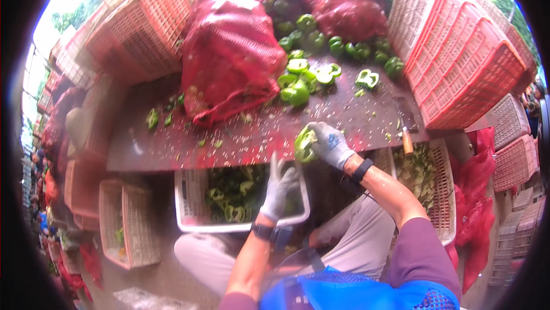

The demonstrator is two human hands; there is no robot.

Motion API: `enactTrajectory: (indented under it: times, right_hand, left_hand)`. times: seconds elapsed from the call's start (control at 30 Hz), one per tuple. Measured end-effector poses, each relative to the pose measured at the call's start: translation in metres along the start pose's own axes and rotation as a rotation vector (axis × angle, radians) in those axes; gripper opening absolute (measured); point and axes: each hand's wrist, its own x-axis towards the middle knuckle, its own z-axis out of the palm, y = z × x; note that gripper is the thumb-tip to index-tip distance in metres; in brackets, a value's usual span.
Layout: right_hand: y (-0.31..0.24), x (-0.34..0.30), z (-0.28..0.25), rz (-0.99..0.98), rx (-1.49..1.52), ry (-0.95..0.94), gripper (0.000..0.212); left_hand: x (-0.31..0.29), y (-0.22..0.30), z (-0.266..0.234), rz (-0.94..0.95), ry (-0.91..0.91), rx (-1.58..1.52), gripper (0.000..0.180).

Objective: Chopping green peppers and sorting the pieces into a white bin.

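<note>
— Green pepper half [305, 144]: where is it?
— Mid-frame, at the wet board's [172, 149] near edge; your right hand [332, 144] clasps it.
— Left hand [281, 187]?
— Fingers spread, holding nothing, above the white crate [189, 218] of cut peppers.

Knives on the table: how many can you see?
1: a knife with a wooden handle lies at the right end of the table, beside the stacked crates. Others may be hidden under the red mesh sacks.

an open-air produce sorting yard: stacked pink plastic crates [458, 52], red mesh sacks [229, 52] spilling green peppers [303, 24] over a seed-strewn cutting table [240, 138], trees beyond.
</note>
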Motion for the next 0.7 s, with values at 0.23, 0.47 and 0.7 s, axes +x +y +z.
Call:
enactTrajectory:
  times: [0.23,0.47,0.7]
  right_hand:
    - [-0.079,-0.037,0.02,0.003,0.33,-0.116,0.047]
    - [-0.075,-0.038,0.011,0.409,0.991,-0.394,0.051]
    - [-0.051,-0.043,-0.028,0.664,1.571,-0.525,0.067]
  left_hand:
    - [-0.018,0.02,0.002,0.028,0.012,0.081,0.07]
    - [-0.032,0.02,0.002,0.138,0.053,0.3,0.068]
    - [-0.027,0.033,-0.004,-0.005,-0.042,-0.111,0.051]
